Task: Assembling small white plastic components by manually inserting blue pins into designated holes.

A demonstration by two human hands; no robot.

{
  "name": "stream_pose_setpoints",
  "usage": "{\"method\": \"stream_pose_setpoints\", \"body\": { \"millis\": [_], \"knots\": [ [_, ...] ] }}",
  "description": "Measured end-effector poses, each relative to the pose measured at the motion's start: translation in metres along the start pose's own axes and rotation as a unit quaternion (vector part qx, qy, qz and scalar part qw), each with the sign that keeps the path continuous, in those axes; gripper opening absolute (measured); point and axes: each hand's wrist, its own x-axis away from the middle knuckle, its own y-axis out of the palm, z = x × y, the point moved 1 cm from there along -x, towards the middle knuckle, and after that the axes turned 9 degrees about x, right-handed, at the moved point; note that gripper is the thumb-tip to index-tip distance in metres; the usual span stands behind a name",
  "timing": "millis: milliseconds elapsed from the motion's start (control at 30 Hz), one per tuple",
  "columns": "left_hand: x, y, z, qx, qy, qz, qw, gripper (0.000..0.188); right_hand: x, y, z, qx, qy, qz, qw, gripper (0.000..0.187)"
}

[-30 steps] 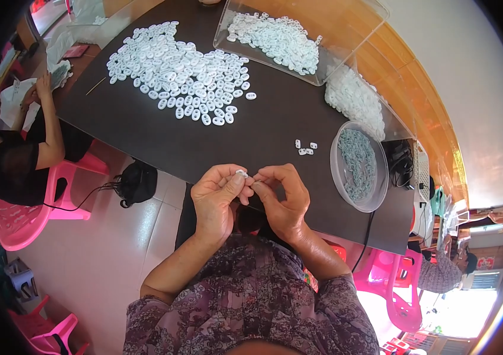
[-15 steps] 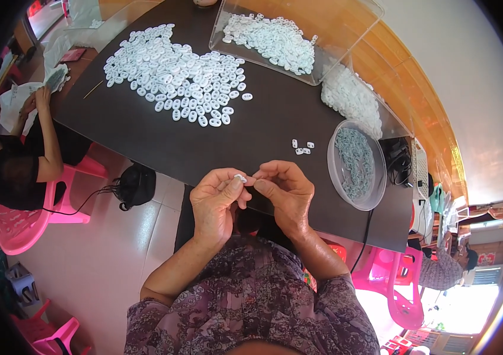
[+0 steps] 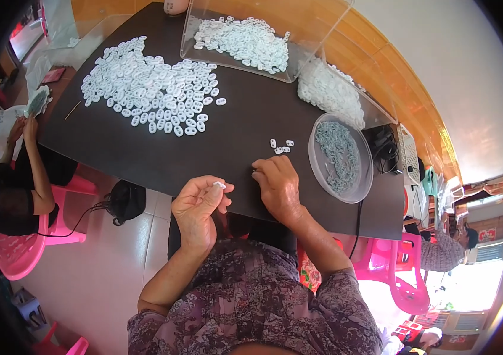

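Between the thumb and fingers of my left hand (image 3: 195,210) is a small white plastic piece (image 3: 220,184), held over the table's near edge. My right hand (image 3: 279,188) is at the table, back of the hand up, fingers bent inward; whatever its fingertips pinch, if anything, is hidden. Just beyond it lie several small white two-holed pieces (image 3: 278,150). Farther left spreads a big heap of white oval two-holed pieces (image 3: 162,86). To the right of my right hand stands a round clear tub (image 3: 371,174) with small grey-green parts (image 3: 337,155).
At the back of the dark table (image 3: 227,136) a clear bin (image 3: 293,76) holds more white pieces, beside a bulging clear bag (image 3: 331,92). A thin stick (image 3: 72,110) lies by the left edge. Black cables (image 3: 385,151) sit at right. Another person (image 3: 11,189) works at left.
My right hand has moved away from my left, turning palm down toward the table by the small white pieces. My left hand keeps the white piece. The whole view has shifted slightly.
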Motion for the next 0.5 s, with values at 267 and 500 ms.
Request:
{"method": "stream_pose_setpoints", "body": {
  "millis": [267, 500],
  "knots": [
    [-0.002, 0.005, -0.003, -0.034, -0.017, 0.01, 0.999, 0.011, 0.001, -0.011, 0.0, -0.203, 0.078, -0.056, 0.974, 0.014],
    [0.0, 0.004, -0.003, -0.035, -0.027, -0.006, 0.999, 0.011, -0.006, -0.025, -0.027, -0.379, 0.157, -0.115, 0.905, 0.018]
  ]
}}
